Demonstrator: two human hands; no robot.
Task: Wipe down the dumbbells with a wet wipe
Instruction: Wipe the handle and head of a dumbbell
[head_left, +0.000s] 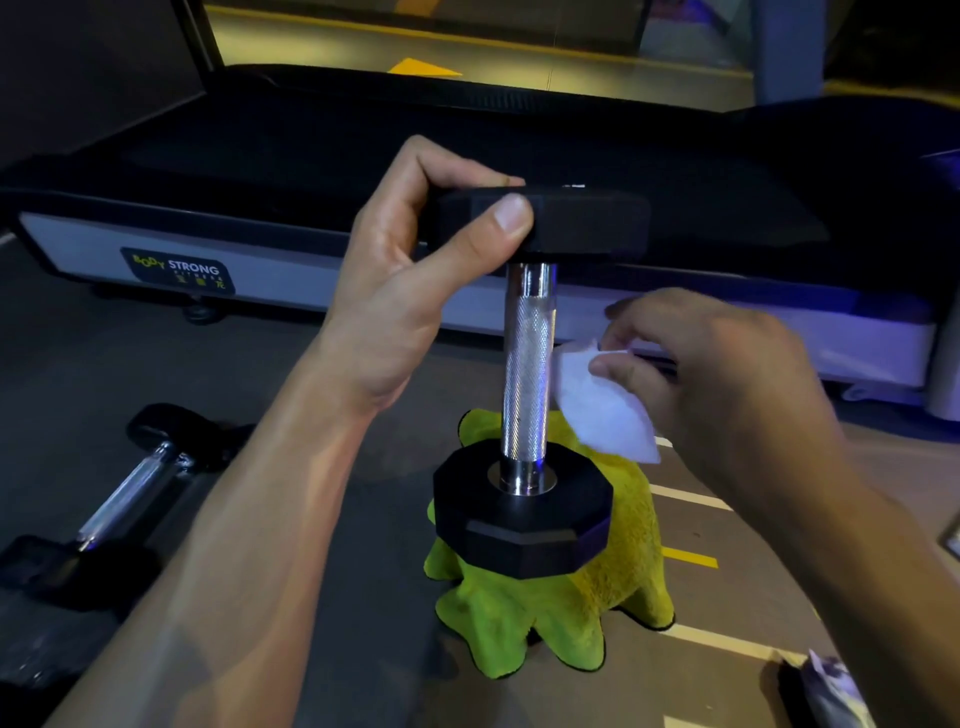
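Upright dumbbell (524, 374): stood on end on the green cloth (545, 618); its lower black head is set on the cloth, its knurled metal handle is pointed straight up, and its upper black head is seen at the top.
Left hand (410, 270): wrapped around the rim of the upper head, with the thumb pressed across the near edge and the fingers curled over the far side; the dumbbell is held upright by it.
Right hand (727, 395): closed in a pinch on the wet wipe (602, 410), which is gripped between thumb and fingertips.
Wet wipe: a crumpled white sheet, held just beside the right side of the handle at mid height; whether the metal is actually touched cannot be told.
Green cloth: spread in a rumpled heap on the floor (363, 519), partly covered by the lower head.
Second dumbbell (104, 499): laid on its side on the floor towards the left edge, well apart from the cloth.
Treadmill (311, 260): stretched across the far side of the floor, with a "BODY STRONG" label on its grey side rail.
Floor: dark grey, marked with white and yellow lines to the right of the cloth.
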